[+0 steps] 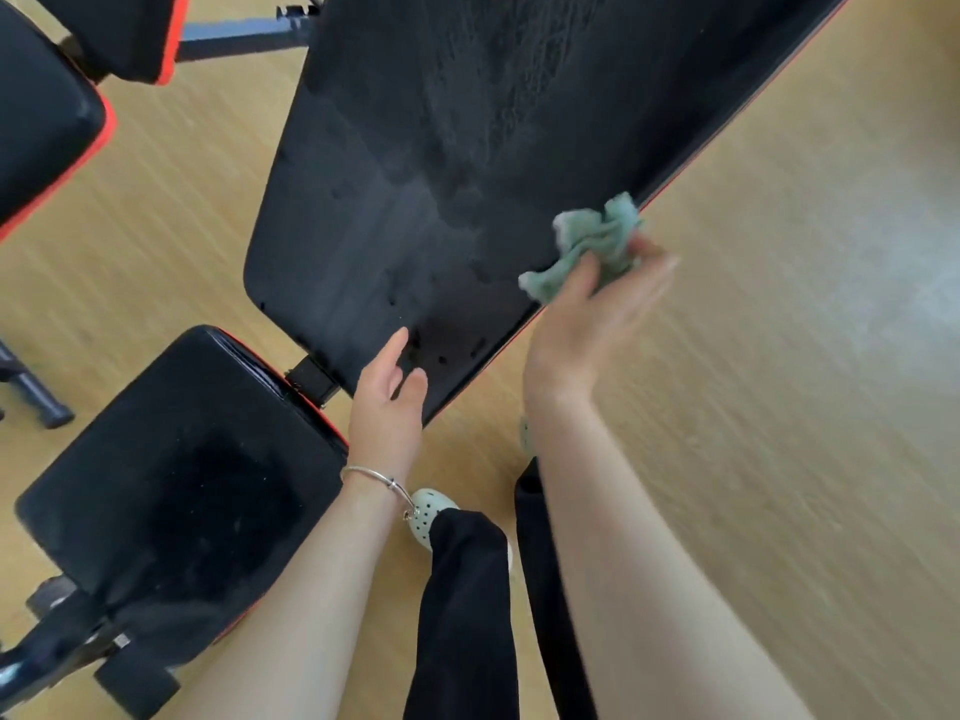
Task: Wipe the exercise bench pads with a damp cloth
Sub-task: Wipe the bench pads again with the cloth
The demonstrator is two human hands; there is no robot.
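The long black back pad (441, 163) of the exercise bench fills the upper middle, streaked with wet marks and droplets. Its black seat pad (171, 485) lies at the lower left, with a darker damp patch in the middle. My right hand (587, 330) holds a crumpled green cloth (587, 241) at the back pad's right edge, where a red trim line runs. My left hand (387, 402) hovers with straight fingers at the pad's near corner, a thin bracelet on its wrist.
A second bench with black pads and red edges (47, 127) stands at the upper left, with grey steel frame tubes (234, 41) beside it. Light wooden floor (779, 407) spreads to the right. My legs and pale clogs (431, 511) stand below the bench.
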